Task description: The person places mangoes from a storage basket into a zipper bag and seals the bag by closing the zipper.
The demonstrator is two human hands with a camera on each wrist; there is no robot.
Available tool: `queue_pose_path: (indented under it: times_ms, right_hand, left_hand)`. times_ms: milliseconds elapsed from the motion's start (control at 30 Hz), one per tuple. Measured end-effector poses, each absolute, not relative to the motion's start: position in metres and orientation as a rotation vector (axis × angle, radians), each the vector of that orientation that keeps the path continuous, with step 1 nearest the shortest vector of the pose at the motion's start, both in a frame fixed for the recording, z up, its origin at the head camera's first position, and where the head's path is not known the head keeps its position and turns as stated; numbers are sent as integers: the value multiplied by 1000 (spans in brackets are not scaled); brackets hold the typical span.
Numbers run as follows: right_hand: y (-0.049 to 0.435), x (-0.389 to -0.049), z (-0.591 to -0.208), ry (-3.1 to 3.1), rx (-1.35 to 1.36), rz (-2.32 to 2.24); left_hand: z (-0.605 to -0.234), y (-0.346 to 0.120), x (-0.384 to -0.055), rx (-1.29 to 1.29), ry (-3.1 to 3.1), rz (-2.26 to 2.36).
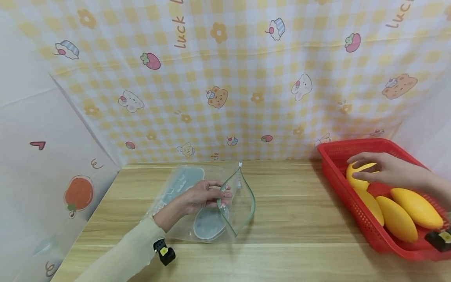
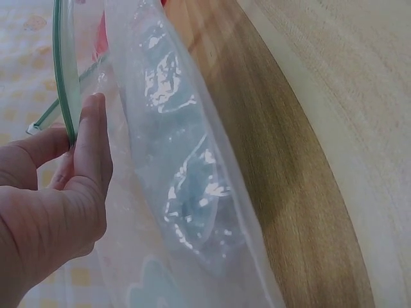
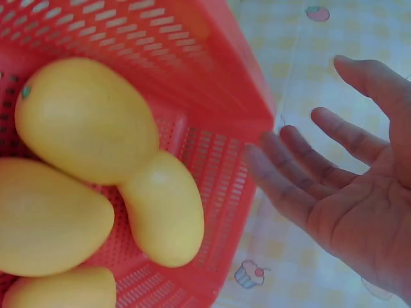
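- State, left hand (image 1: pixel 205 196): the thumb and fingers pinch the near edge of the clear zip bag (image 1: pixel 208 225) at its mouth. The bag lies on the table (image 1: pixel 292 223), and its green seal (image 1: pixel 254 204) gapes toward the basket side.
- State, right hand (image 1: pixel 391 169): the fingers are spread, slightly bent, and hold nothing. The hand is above the red basket (image 1: pixel 379 239); the right wrist view shows it apart from the fruit.
- Location, mangoes (image 1: pixel 397 220): four lie inside the basket, well apart from the bag (one is partly hidden beneath the hand in the head view).
- Risk, mouth collapse: only one side of the seal is pinched. The far side appears unsupported, so a slackened pinch would probably let the thin film fold shut.
- Risk, bag shift: the body lies loosely on the table. A pull at the pinched edge could drag it or twist the opening.
- Risk, slipped grasp: the mangoes look smooth and rounded. A shallow fingertip hold could let one roll against its neighbours.
- Risk, rim contact: the basket wall stands between fruit and bag. Insufficient lift could knock a held mango, or the black wrist device (image 1: pixel 439 239), against it.
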State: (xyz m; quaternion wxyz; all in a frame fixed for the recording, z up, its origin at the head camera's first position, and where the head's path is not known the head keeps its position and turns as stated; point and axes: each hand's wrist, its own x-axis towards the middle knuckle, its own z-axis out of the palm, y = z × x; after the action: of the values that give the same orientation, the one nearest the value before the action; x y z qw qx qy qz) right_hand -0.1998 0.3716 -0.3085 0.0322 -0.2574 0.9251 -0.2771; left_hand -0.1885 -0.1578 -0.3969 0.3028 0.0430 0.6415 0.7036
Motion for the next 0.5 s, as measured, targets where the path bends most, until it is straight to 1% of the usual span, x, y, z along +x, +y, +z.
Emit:
queue_pose_path:
  times_ms: [133, 333, 500]
  right_hand:
    - [382, -203, -310, 2733, -768, -839]
    - [388, -206, -306, 2541, -645, -776]
    - [391, -207, -309, 2510, -652, -726]
  left_hand:
    - [-397, -158, -188, 116, 1697, 1870]
    - [-399, -158, -189, 116, 1701, 1869]
    - [-399, -158, -189, 108, 1675, 1885]
